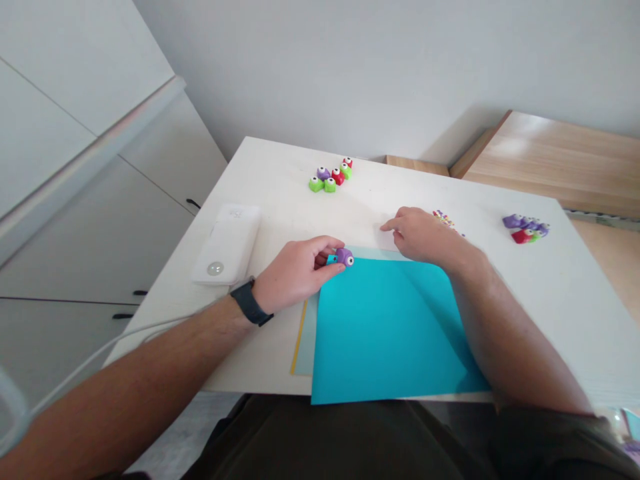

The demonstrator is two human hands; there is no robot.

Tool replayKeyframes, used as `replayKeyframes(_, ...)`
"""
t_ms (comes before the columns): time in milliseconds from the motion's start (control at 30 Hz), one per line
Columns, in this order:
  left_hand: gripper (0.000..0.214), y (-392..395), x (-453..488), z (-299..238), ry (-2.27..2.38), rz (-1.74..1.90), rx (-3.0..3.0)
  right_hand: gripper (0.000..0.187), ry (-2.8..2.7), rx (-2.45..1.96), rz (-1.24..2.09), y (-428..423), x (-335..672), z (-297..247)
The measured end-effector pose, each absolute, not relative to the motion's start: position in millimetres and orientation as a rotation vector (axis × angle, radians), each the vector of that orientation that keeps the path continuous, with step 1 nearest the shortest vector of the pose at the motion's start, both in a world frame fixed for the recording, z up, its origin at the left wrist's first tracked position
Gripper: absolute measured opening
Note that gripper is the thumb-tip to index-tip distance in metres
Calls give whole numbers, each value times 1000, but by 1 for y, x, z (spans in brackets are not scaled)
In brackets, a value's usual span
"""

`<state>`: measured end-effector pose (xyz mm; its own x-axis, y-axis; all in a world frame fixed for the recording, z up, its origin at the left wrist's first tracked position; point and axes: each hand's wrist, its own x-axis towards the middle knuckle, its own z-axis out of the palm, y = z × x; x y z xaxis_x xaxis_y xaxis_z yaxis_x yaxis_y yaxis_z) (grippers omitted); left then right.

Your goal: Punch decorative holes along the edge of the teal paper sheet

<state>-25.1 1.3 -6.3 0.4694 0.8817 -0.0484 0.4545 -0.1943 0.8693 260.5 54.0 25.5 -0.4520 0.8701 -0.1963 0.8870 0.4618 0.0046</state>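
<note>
The left hand (295, 277) is clenched around a purple craft punch (345, 257) near the top edge of a cyan card sheet (385, 327), its fingers wrapped over the punch's body. A small blue piece (332, 260) sticks out beside the punch, perhaps a scrap of card in its slot, though the fingers hide too much to be sure. The punch should be light, hollow plastic, best taken by its rounded top and body. The card looks thin and fairly stiff, yet liable to crease or slide on the smooth tabletop.

The right hand (423, 235) holds nothing, its fingers loosely extended above the card's upper right corner, near a scatter of tiny paper cut-outs (447, 221) that are too small to make out. A pale blue sheet (306, 333) and a yellow sheet (299, 337) show at the card's left edge. More craft punches sit in a cluster (330, 175) at upper middle and another (525, 229) at right on the white table (280, 170). A white rectangular device (226, 243) lies left of the left wrist, which wears a black watch (250, 302).
</note>
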Motion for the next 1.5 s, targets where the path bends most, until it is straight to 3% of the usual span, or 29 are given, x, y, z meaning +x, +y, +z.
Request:
replayKeyframes(133, 39, 1, -26, -7, 1117, 598, 1805, 37, 2545, 1598, -123, 52, 265, 33)
replayKeyframes(400, 42, 1, -26, -8, 1132, 593, 1809, 38, 2889, 1406, -597, 15, 220, 58)
replayKeyframes(600, 40, 2, -25, -4, 1156, 583, 1857, 18, 2949, 1324, -534, 6, 203, 53)
replayKeyframes(1500, 34, 1, -24, -4, 1161, 584, 1909, 11, 3051, 1320, -442, 5, 196, 37)
